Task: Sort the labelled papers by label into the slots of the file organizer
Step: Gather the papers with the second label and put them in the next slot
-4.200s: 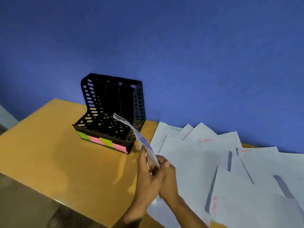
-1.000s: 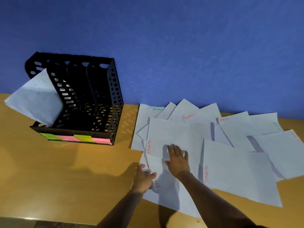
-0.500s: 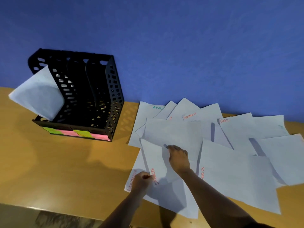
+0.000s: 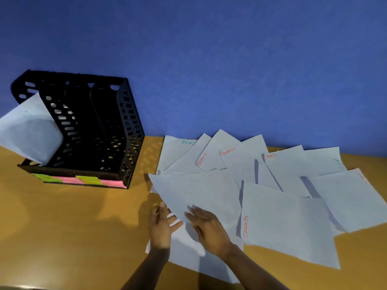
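Lifting one sheet off the near-left end of the spread: the left hand (image 4: 160, 227) sits at that lifted sheet's (image 4: 196, 193) near-left edge, fingers behind the paper and thumb in front, so it reads as a light pinch on the edge, though blur keeps me from being sure. The right hand (image 4: 206, 226) lies flat, fingers straight, on the papers just right of it, gripping nothing; my reading is that it steadies the sheets underneath so only one comes away.

The lifted sheet shows its blank face to the camera; its label is not readable from here.

Outward, the loose papers (image 4: 289, 229) fan across the right half of the tabletop (image 4: 73, 227), overlapped so that each label corner stays exposed: SPORTS (image 4: 245, 226) in red on the near sheet, FINANCE (image 4: 228, 151) twice and another SPORTS further back, a green heading at the far left of the fan. That overlap likely makes labels easy to scan.

The file organizer (image 4: 109, 132) stands at the far left against the blue wall (image 4: 209, 59), well apart from the hands, with green and pink sticky tags (image 4: 79, 180) along its near rim, one per slot. One filed paper (image 4: 29, 130) leans out of the leftmost slot; the other slots look dark and I see nothing in them.

Judgement: sorting is at an early stage.
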`<state>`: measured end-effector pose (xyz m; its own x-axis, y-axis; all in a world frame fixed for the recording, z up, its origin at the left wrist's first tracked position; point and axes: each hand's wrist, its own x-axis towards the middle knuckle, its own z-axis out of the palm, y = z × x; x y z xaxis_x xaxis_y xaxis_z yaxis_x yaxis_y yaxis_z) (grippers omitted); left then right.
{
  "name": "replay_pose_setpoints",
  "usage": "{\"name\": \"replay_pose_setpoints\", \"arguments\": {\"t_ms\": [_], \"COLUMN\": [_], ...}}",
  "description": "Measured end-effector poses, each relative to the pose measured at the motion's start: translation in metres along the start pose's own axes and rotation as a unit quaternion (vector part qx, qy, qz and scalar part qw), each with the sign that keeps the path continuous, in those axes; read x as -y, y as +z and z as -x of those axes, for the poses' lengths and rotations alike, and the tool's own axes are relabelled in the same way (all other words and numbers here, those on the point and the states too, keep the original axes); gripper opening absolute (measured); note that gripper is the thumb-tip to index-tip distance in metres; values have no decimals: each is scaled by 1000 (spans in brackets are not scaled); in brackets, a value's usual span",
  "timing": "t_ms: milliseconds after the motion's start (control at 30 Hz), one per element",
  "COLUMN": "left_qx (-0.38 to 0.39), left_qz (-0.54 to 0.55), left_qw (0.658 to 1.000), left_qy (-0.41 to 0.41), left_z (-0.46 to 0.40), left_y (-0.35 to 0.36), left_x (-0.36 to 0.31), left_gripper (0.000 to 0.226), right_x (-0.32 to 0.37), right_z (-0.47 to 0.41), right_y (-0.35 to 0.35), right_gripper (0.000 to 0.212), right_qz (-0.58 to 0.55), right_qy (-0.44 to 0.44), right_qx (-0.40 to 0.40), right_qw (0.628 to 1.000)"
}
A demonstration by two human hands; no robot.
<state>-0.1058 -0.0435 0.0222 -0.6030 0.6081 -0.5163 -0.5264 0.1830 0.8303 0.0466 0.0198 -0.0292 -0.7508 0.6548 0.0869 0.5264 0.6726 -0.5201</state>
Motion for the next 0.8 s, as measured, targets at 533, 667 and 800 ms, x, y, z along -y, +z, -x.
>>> {"name": "replay_pose_setpoints", "arguments": {"t_ms": [533, 667, 800], "left_qx": [-61, -41, 38], "left_qz": [-104, -138, -151], "left_qw": [992, 981, 962], "left_qy": [34, 133, 223], "left_z": [-4, 5, 11], "left_y": [6, 10, 16], "left_x": [6, -29, -73], "left_gripper": [38, 40, 35], "right_x": [9, 6, 0], "right_z": [-2, -4, -6], "right_y": [-3, -24, -56], "right_gripper": [75, 71, 59], "right_qz": [-90, -172, -253], "right_qy": [73, 139, 178], "right_qx": [21, -55, -160], "right_qw": [993, 974, 938]}}
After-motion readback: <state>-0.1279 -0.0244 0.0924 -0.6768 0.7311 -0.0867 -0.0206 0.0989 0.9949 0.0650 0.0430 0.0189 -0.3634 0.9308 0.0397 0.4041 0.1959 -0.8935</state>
